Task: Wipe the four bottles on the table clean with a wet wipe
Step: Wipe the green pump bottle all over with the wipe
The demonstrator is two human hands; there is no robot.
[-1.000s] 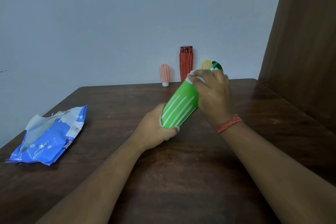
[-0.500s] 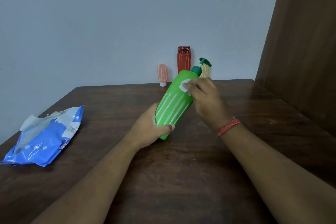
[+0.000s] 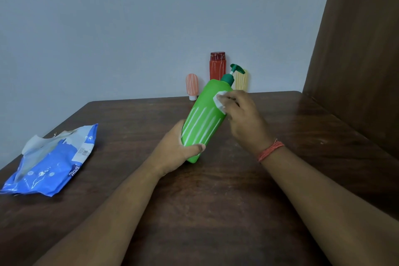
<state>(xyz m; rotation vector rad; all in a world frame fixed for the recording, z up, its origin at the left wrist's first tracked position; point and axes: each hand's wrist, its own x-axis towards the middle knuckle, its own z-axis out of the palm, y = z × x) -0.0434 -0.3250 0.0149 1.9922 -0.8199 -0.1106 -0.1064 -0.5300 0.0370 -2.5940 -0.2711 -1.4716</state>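
Here the left hand (image 3: 172,153) grips the base of the green bottle (image 3: 205,119), fingers hidden behind it and only the thumb showing across the front near the bottom. The bottle tilts up and away to the right, its dark green pump (image 3: 234,71) overlapping the yellow bottle (image 3: 241,82) behind, so most of that one's left side is covered. The right hand (image 3: 244,119) pinches a white wipe (image 3: 220,101) against the green bottle's upper right shoulder; only a small crumpled patch of the wipe shows past the fingertips, and the rest is hidden under the hand. A red thread band (image 3: 271,151) circles the right wrist.

At the far edge of the table (image 3: 216,201), by the wall, stand the pink bottle (image 3: 192,86) and the red bottle (image 3: 218,67), the red one's lower right corner cut off by the green bottle. The blue wipes pack (image 3: 51,164) lies open at the left, its print too small to read. Both forearms run off the bottom of the view.

Compared with a second ago, the right hand has slid down off the pump, which it then covered, to the shoulder of the bottle, and the pump now shows whole. The left hand's hold on the base is unchanged.
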